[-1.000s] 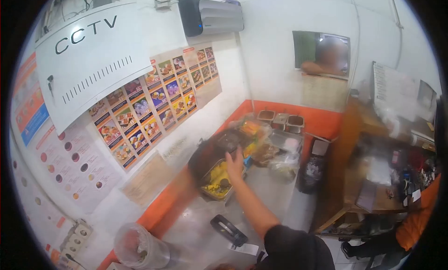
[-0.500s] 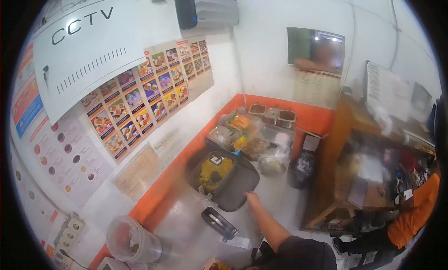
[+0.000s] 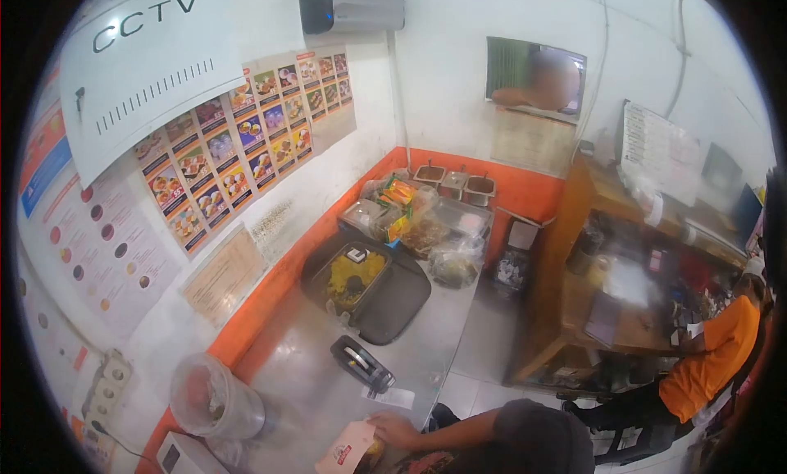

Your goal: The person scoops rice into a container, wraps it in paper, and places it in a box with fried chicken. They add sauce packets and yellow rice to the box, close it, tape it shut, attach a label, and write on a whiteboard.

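Note:
My right hand [image 3: 393, 430] is at the bottom of the view, its fingers closed round the edge of a pale pink paper food box [image 3: 348, 448] with a red logo. Something yellowish shows beside the box, partly hidden by the hand. My left hand is out of sight. Just above the box lie a black tape dispenser [image 3: 361, 365] and a white paper slip [image 3: 390, 396]. Farther up the metal table, a black container [image 3: 316, 265] holds yellow food, with a small dish on top, and its dark lid [image 3: 398, 298] rests alongside.
Plastic bags with packets [image 3: 410, 207] and metal tins [image 3: 479, 189] fill the far end. A clear bucket [image 3: 215, 398] stands at left. A wooden desk [image 3: 545, 306] is at right, near a person in orange [image 3: 711, 355]. Another person [image 3: 549, 82] leans at the wall opening.
My right hand has left the dark lid and come down to the paper box, which it now grips. The view has shifted, and more of the box shows.

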Demonstrator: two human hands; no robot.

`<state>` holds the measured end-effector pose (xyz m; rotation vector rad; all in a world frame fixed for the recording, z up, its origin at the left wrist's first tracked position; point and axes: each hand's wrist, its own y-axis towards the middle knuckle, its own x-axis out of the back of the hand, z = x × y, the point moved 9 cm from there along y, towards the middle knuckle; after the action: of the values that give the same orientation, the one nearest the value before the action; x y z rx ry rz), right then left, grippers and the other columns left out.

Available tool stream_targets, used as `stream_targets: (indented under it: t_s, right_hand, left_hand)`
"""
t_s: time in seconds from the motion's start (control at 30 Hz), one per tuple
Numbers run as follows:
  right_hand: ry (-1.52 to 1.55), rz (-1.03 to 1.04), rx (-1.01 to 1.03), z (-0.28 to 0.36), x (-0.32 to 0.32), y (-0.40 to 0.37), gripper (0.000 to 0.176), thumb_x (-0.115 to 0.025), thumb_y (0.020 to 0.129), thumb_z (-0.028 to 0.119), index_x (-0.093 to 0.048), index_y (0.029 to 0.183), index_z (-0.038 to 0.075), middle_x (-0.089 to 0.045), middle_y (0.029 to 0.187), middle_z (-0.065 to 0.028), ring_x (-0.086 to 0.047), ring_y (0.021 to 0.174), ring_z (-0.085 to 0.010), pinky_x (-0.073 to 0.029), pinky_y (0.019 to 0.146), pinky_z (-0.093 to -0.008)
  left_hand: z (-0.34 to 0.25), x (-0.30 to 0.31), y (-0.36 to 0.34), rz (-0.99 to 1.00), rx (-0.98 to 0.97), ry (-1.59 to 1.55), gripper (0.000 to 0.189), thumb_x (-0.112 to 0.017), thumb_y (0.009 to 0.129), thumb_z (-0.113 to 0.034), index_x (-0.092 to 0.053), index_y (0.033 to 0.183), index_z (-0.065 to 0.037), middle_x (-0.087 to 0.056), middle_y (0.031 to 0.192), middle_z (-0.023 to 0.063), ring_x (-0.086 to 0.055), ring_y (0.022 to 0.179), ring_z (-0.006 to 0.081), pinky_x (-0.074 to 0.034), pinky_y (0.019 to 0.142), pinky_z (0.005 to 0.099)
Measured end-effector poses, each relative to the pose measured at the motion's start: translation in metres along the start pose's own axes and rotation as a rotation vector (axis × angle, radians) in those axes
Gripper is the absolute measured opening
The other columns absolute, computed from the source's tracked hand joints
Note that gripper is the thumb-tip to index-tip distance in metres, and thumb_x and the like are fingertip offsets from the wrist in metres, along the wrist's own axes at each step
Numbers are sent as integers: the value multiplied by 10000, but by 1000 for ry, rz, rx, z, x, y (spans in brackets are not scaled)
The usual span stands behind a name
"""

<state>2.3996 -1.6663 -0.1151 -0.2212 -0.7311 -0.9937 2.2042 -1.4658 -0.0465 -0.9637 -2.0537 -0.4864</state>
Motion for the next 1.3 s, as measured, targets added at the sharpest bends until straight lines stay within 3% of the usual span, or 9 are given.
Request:
stream_targets:
  t_s: [0.43,0.5,0.6,0.63,0.7,0.73,0.77,1.1,1.3]
  right_hand:
    - [122,139,-11,23,-20,19,236,-598,753,145,-674,930,9,-665,887,-248,-639,874,-442,-500,799,-500]
    - [21,222,-165,11,-25,16,228,-622,742,155,-672,911,10,-665,917,-249,-640,902,-434,-500,803,-491]
    - [110,252,-112,8,-30,12,355,-716,747,272,-689,994,19,-681,968,-228,-641,921,-425,-507,824,-459]
    - [113,204,-34,17,-21,12,421,-757,731,318,-698,1027,25,-688,1024,-210,-646,959,-397,-504,864,-434]
    - [111,261,-113,11,-24,11,436,-788,723,280,-702,1069,29,-681,1092,-198,-643,1019,-362,-498,909,-415]
    - [202,245,-129,16,-15,11,394,-779,736,215,-699,1070,21,-688,1082,-191,-652,1012,-350,-502,903,-402]
    - [205,98,-11,25,-5,11,221,-620,756,-11,-661,973,-21,-680,970,-225,-659,902,-398,-522,803,-421]
    - [185,123,-8,18,-8,9,134,-689,807,77,-676,909,-9,-696,1137,-167,-667,1021,-338,-504,901,-385]
    - [456,125,-179,30,-1,4,499,-699,805,75,-584,1289,41,-643,1236,-206,-596,1166,-367,-445,1015,-414]
  left_hand:
    - [52,-40,-15,8,469,-450,485,-665,905,-320,-552,1275,-27,-603,1201,181,-569,1105,361,-440,984,485]
    - [15,-8,-12,-271,298,-606,296,-694,888,-154,-466,763,-13,-576,784,90,-564,653,160,-431,490,310]
    - [46,-36,-13,-215,191,-338,267,-705,828,-146,-619,993,45,-633,886,164,-621,848,312,-483,771,398]
    - [49,-39,-13,-207,120,-294,213,-698,867,-157,-614,956,17,-613,899,106,-572,813,215,-468,742,352]
    - [51,-48,-17,-226,91,-107,251,-696,837,-53,-592,1053,23,-657,1096,165,-638,1001,254,-496,890,355]
    - [32,-32,-18,-248,108,-404,285,-706,830,-21,-576,1079,25,-648,1184,177,-640,1059,258,-510,911,366]
    - [26,-25,-15,-270,66,-392,286,-717,815,4,-579,1065,22,-635,1231,189,-636,1098,257,-518,921,371]
    - [25,-24,-21,-262,115,-366,319,-750,812,-72,-596,1075,19,-663,1177,199,-662,1051,301,-505,911,387]
    - [8,-18,-21,-228,177,-268,422,-713,819,-78,-594,1218,-10,-677,1160,171,-636,1100,323,-482,948,412]
